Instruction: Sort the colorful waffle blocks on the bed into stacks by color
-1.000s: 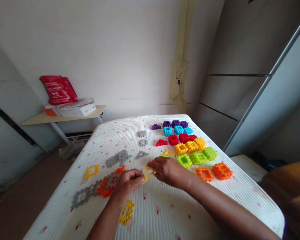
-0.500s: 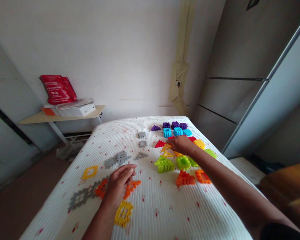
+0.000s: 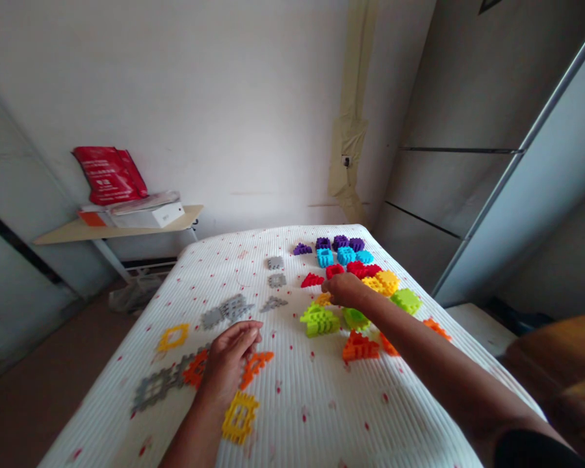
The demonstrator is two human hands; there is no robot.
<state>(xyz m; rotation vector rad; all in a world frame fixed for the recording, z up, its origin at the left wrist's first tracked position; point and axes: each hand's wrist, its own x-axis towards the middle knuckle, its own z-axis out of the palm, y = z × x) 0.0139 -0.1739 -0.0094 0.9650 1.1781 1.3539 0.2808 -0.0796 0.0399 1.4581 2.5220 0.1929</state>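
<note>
My right hand (image 3: 345,290) reaches out over the sorted plastic blocks, fingers curled down on a yellow piece (image 3: 323,299) beside the red blocks (image 3: 336,270). My left hand (image 3: 229,359) lies flat with fingers stretched out, resting on an orange lattice piece (image 3: 256,364) near a chain of grey and orange pieces (image 3: 163,381). A yellow lattice piece (image 3: 240,416) lies just below my left wrist. A green block (image 3: 318,320) and an orange block (image 3: 359,347) lie between my two arms.
The white ribbed bed cover (image 3: 297,403) holds rows of purple (image 3: 340,244), cyan (image 3: 344,255), yellow (image 3: 381,283) and green blocks (image 3: 406,300) at the right. Grey pieces (image 3: 275,262) lie in the middle, a yellow frame (image 3: 174,337) at left. A shelf with a red bag (image 3: 110,174) stands beyond.
My right hand has left the yellow piece held between both hands, carried it forward to the block rows and drawn slightly back. My left hand has opened and settled on the orange piece.
</note>
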